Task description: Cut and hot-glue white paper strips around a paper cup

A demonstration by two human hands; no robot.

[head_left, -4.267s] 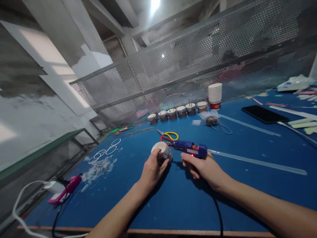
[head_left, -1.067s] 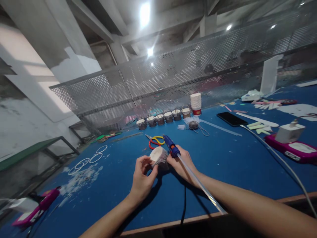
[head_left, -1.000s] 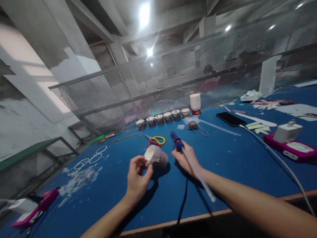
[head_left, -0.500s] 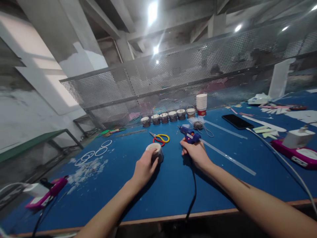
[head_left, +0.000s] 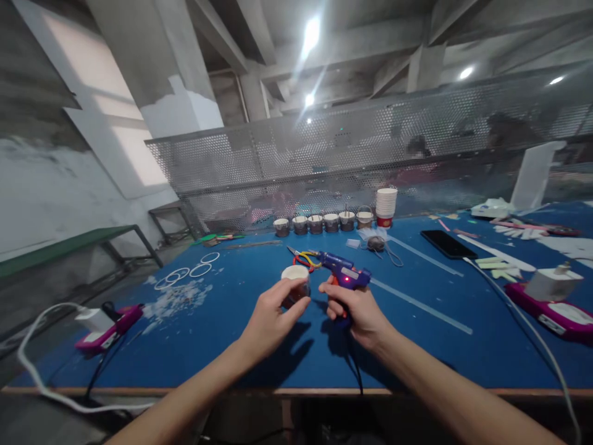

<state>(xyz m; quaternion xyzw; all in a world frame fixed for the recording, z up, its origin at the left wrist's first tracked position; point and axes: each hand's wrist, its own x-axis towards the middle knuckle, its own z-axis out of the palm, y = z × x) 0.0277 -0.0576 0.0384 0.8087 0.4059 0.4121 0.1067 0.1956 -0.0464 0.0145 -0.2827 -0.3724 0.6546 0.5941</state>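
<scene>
My left hand [head_left: 278, 309] grips a small paper cup [head_left: 295, 274] with a white rim and a dark wrapped side, fingers and thumb on its near side. In my right hand [head_left: 356, 306] is a blue glue gun [head_left: 343, 272], held by its handle with a red light glowing on the body. Its nozzle points left, above and beyond the cup, apart from it. Just behind the cup lie scissors [head_left: 303, 259] with red and yellow handles, partly covered by the cup and the gun tip. A black cord [head_left: 354, 364] hangs from the gun toward the table edge.
Several dark-wrapped cups [head_left: 330, 222] line the back beside a stack of paper cups [head_left: 386, 207]. White rings [head_left: 201, 270] and scraps lie left, near a magenta power strip [head_left: 111, 330]. Rightward are a phone [head_left: 447, 244], clear glue sticks [head_left: 421, 306] and another power strip [head_left: 551, 315].
The glue gun has been lifted off the table and turned, its nozzle nearer the cup. My left hand has raised the cup slightly. The view has shifted left.
</scene>
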